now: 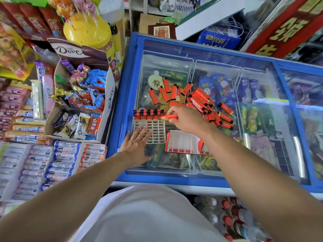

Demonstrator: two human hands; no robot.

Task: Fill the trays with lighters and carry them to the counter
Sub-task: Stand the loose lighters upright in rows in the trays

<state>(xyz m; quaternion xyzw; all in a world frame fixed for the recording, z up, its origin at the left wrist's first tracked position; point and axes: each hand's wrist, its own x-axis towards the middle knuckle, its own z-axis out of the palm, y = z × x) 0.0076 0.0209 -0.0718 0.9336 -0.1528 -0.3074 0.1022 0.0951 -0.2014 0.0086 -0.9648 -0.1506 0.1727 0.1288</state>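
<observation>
between right hand (185,117) fingertips (170,121): lighter (169,117)

head cam | looks steeply down, forward | near freezer lid (227,55)

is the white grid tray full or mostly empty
Mostly empty. The white grid tray has lighters standing only in its far row; the remaining slots show bare. The right hand holds another lighter.
</observation>
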